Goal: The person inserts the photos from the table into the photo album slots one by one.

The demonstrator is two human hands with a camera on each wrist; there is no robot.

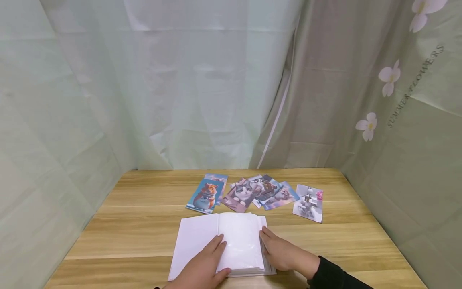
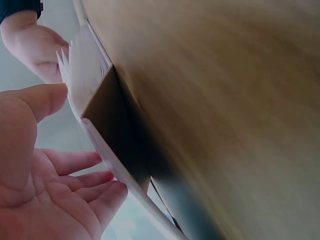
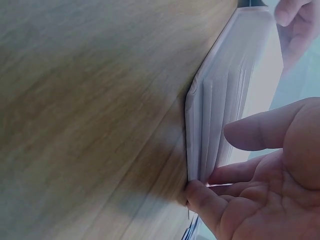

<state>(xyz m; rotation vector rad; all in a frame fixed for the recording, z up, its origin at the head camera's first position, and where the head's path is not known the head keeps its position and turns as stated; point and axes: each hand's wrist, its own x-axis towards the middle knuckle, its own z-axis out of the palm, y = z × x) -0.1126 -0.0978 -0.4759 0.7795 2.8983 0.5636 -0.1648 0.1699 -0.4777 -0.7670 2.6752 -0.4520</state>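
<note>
Resting on the white album (image 1: 240,241), left hand (image 1: 200,267) has loose fingers, thumb apart; right hand (image 1: 283,251) just touches the right edge, fingers pretty relaxed too.

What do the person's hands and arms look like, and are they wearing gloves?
No gloves! The left hand and right hand are both bare, and I can't see any rings. A plain black sleeve shows behind the right wrist. Only a dark sliver peeks out by the left wrist, too little to tell what it is.
</note>
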